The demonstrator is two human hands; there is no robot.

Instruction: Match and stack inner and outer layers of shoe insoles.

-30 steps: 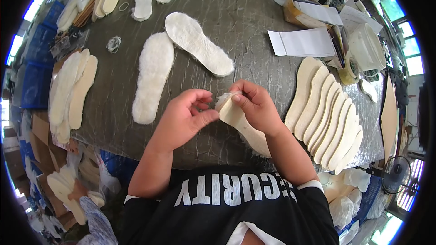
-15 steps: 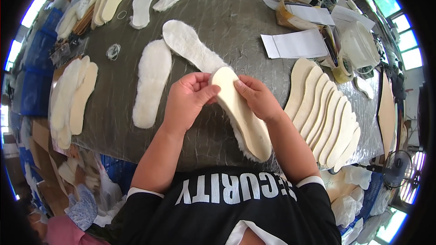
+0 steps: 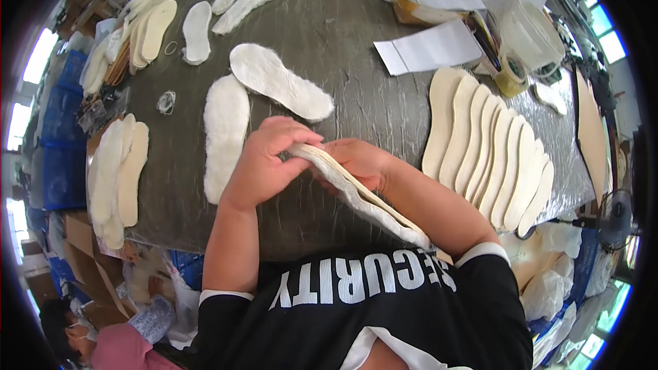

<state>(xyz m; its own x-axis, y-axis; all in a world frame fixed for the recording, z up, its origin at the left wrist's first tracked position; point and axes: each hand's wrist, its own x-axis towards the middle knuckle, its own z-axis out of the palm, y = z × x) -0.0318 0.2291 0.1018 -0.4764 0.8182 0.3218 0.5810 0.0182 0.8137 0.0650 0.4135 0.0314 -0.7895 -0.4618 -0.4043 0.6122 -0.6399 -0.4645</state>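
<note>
At the far end of a layered insole point(image 3: 356, 200), the thumb and fingers of the left hand point(image 3: 273, 163) are closed in a pinching grip, the thumb laid on the near side and the fingers bent over the top. The same end is met from the other side by the right hand point(image 3: 356, 163), whose fingers are partly hidden behind the insole, so how far that grip is closed cannot be told. The insole is held on edge above the table point(image 3: 384, 109), slanting down to the right toward the black shirt point(image 3: 301, 322), with its white fleece turned to the lower left and a narrow gap shown between fleece and cream layer. Just beyond the hands, an upright fleece insole point(image 3: 227, 140) is overlapped at its top by a slanted fleece insole point(image 3: 282, 82). To the right, a fanned row of cream insoles point(image 3: 480, 151) is laid out; farther left, a small pile of insoles point(image 3: 113, 181) is seen near the table's edge. Beyond the row, white paper point(image 3: 432, 48) is placed near a translucent bucket point(image 3: 531, 31). At the lower left, a co-worker in pink point(image 3: 123, 348) is partly seen.
</note>
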